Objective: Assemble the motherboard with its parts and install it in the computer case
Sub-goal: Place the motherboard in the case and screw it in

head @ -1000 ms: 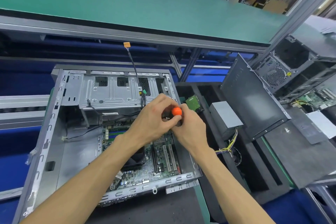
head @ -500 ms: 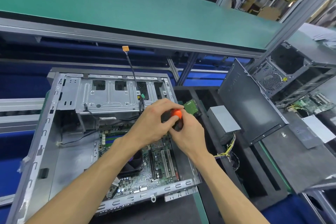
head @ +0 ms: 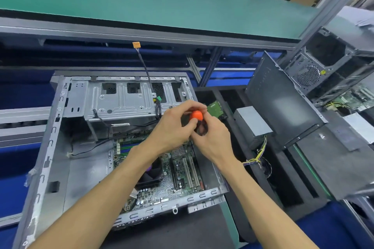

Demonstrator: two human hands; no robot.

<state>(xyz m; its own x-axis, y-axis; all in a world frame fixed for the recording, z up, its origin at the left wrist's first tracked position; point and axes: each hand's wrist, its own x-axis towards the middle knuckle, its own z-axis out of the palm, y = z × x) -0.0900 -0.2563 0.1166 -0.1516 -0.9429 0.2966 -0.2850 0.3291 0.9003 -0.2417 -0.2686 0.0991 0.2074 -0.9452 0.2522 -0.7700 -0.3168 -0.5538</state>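
Head view: your left hand [head: 172, 127] and right hand [head: 212, 139] both grip the orange-capped screwdriver [head: 196, 115]. You hold it above the motherboard [head: 182, 168] inside the open case [head: 52, 147].

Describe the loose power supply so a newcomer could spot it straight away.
Start at the open computer case under the hands. Right of it, in the black foam tray, lies the power supply: a plain grey metal box, the only item there trailing yellow and black wires.
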